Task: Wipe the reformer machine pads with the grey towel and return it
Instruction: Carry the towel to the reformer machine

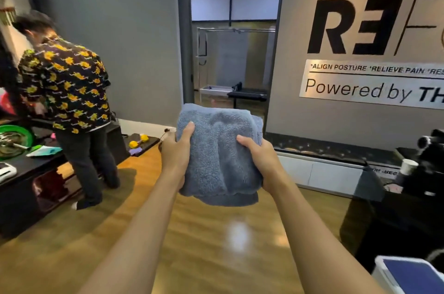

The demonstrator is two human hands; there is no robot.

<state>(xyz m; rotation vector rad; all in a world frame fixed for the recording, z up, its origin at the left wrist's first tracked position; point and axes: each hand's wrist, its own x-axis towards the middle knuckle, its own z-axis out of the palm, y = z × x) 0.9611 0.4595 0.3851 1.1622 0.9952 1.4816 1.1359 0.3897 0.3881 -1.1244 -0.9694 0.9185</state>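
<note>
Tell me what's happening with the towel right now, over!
Both hands, left and right, grip the folded grey towel, held up in the air. Reformer machine ahead through the doorway. Path clear; another person stands off left.

One folded grey-blue terry towel (219, 154); two bare hands, left (175, 149) and right (260, 159); one white paper cup (408, 166); one bystander in a yellow-patterned shirt (64, 84).

Big black letters (355, 26) on the grey wall right of the doorway (234, 39) read "RE" — the E mirrored. The sign (370, 84) below them: "ALIGN POSTURE", "RELIEVE PAIN", "Powered by TH" — cut off.
</note>
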